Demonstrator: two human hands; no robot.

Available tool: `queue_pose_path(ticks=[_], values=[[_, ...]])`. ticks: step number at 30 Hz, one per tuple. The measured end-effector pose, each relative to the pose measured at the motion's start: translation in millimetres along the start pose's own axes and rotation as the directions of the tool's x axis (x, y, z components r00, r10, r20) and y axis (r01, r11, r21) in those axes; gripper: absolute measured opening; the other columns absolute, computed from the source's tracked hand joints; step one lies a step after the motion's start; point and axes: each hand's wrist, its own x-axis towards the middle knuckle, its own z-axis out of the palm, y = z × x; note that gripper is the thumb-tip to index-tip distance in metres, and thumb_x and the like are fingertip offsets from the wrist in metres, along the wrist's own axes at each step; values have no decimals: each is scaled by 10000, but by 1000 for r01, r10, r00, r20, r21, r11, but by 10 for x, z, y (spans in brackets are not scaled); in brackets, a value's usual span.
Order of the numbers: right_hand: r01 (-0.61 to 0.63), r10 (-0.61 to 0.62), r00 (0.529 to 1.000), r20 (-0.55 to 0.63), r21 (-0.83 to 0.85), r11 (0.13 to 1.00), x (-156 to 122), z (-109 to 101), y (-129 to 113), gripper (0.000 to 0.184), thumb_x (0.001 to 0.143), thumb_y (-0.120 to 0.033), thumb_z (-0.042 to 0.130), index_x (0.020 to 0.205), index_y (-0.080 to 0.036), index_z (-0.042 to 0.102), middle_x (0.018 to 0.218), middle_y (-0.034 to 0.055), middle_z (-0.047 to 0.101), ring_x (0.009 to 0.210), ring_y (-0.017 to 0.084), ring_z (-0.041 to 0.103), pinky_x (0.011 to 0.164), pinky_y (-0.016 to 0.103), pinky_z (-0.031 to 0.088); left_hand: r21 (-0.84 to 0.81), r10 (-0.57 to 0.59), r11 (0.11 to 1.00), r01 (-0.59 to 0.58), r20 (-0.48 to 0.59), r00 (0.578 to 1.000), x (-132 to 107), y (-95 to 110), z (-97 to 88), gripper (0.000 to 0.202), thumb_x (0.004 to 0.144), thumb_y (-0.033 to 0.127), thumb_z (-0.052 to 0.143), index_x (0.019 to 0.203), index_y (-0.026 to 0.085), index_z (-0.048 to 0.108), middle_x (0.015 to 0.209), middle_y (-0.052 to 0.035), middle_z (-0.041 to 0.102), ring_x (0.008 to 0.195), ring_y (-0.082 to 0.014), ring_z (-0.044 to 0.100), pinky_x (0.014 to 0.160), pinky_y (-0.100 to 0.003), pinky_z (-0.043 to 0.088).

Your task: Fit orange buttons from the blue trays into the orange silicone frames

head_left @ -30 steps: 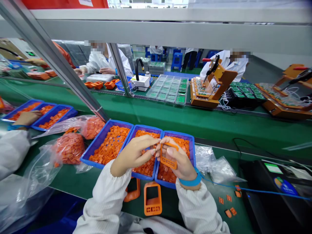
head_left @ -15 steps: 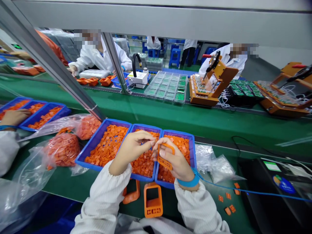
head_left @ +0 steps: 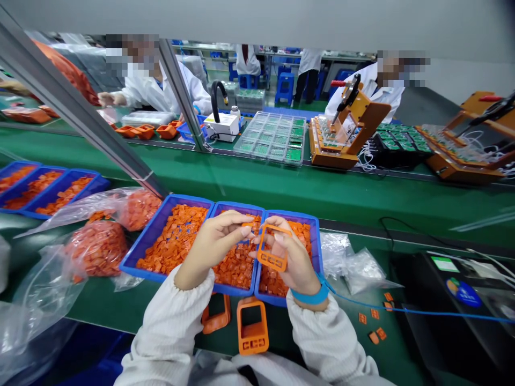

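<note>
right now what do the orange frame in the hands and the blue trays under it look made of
The orange frame looks like moulded plastic or firm rubber, matte, with crisp cut-outs; the look can't settle which. The blue trays look like moulded plastic, with a smooth, slightly glossy finish and rounded corners.

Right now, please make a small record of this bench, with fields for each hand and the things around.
right hand: holds an orange plastic frame, blue wrist strap
left hand: fingertips beside the frame
below hands: three blue trays of small orange pieces
rest: two more orange frames on the green bench; plastic bags of orange pieces at left
</note>
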Motion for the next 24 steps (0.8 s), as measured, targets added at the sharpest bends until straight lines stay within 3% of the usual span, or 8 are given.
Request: queue_pose_path(ticks=[7,14,19,24], values=[[6,-6,1000,3,30,1000,16,1,13,296,898,-521,704,1077,-298,632,1068,-10,650,801,149,693,679,338,687,-69,-41,997,46,71,997,-44,-16,-3,228,884,289,844,1067,169,781,789,-41,814,712,-179,809,693,-234,662],[25,-25,1000,9,-10,1000,27,-21,33,312,934,-567,613,1091,-297,611,1035,11,660,777,183,684,632,352,658,-15,-47,999,48,66,997,-99,18,54,210,872,311,848,1007,169,771,850,-54,810,705,-170,771,658,-244,625],[180,-185,980,-66,-85,980,28,-49,31,313,953,-548,563,1077,-269,631,914,19,676,790,198,695,660,323,608,132,5,991,-21,123,992,-129,100,146,114,946,279,761,890,181,770,849,-44,761,770,-157,710,707,-253,556],[289,-296,952,-82,-89,953,21,-76,15,308,962,-523,532,1056,-255,652,891,24,697,788,193,692,696,312,575,235,89,963,-135,197,976,-148,13,329,141,970,284,734,869,202,788,837,-33,648,781,-157,615,716,-281,482]])
